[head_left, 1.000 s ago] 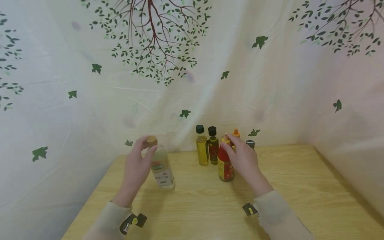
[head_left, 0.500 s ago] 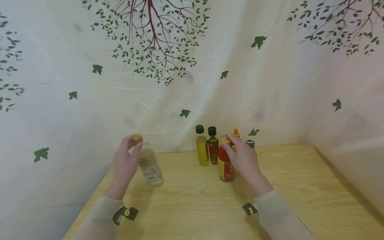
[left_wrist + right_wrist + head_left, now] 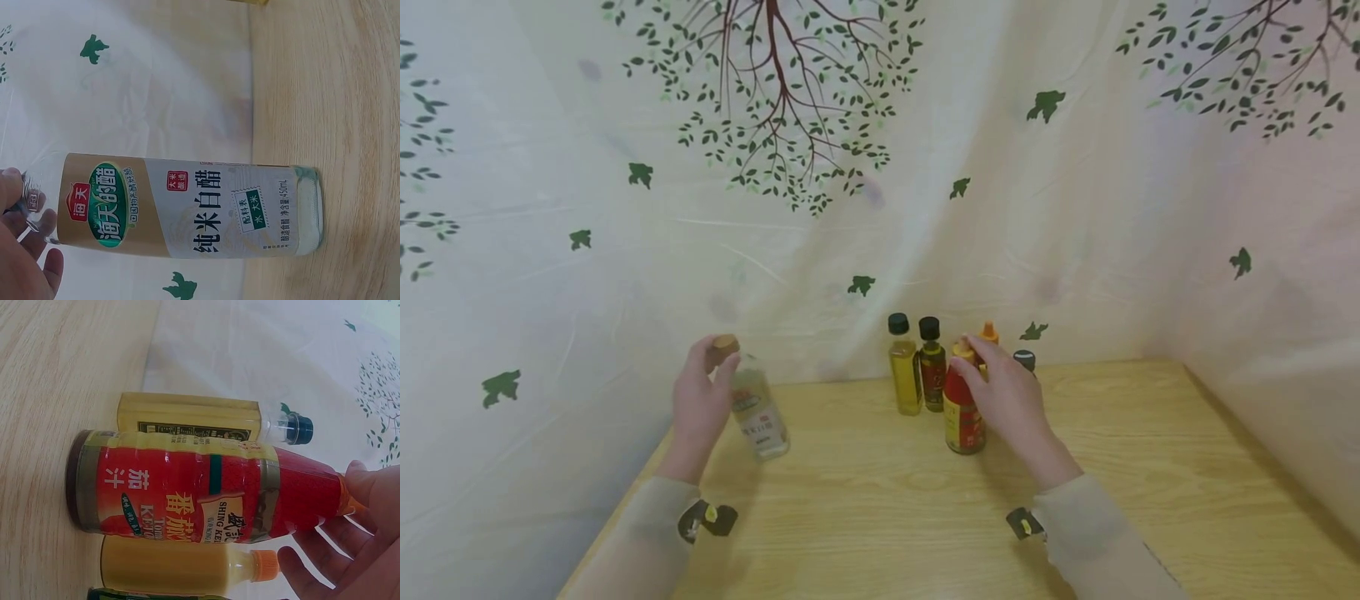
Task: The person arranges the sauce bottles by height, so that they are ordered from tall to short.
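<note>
My left hand (image 3: 700,400) holds a clear glass bottle of white rice vinegar (image 3: 762,423) by its neck and cap, over the table's left part. The label faces the camera in the left wrist view, where the vinegar bottle's square base (image 3: 309,211) shows against the wood; I cannot tell if it touches. My right hand (image 3: 1011,400) grips a red ketchup bottle (image 3: 962,412) at its orange-yellow cap. That bottle stands upright at the front of a bottle group, its red and yellow label plain in the right wrist view. The fingers hide part of its cap.
Behind the ketchup stand a yellow oil bottle (image 3: 905,375) with a dark green cap and a darker bottle (image 3: 933,375) with a black cap. An orange-capped bottle (image 3: 165,565) and a dark-capped one (image 3: 1025,360) are beside it. A patterned cloth (image 3: 820,267) hangs behind the wooden table (image 3: 865,517).
My left hand has carried the vinegar bottle leftward and slightly back, away from the other bottles. The right hand and the ketchup bottle have stayed in place.
</note>
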### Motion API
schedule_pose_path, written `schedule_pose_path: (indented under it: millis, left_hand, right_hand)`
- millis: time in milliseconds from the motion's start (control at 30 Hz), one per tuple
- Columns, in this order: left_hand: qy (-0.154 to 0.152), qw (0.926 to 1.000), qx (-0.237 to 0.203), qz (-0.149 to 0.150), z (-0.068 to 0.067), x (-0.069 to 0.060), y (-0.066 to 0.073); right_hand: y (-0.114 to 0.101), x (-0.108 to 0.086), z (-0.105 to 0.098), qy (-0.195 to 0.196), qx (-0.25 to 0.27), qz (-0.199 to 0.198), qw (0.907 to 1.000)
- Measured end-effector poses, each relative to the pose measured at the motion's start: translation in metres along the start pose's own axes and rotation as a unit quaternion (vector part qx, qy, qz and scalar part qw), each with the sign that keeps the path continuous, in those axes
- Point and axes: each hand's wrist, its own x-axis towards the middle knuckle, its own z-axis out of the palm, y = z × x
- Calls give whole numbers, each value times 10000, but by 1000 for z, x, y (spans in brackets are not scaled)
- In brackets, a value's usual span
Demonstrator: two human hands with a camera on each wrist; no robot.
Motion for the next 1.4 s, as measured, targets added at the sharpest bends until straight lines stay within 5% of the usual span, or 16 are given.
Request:
schedule_pose_path:
  millis: [267, 733, 1400]
  left_hand:
    - [-130, 9995, -70, -288, -3, 10, -7]
    - [-200, 9993, -60, -319, 4, 10, -18]
    - [-210, 9996, -22, -210, 7, 10, -17]
  right_hand:
    - [0, 0, 1, 16, 10, -8, 10000]
    - [1, -1, 4, 80, -33, -39, 10000]
    - [1, -1, 3, 35, -155, 78, 9998]
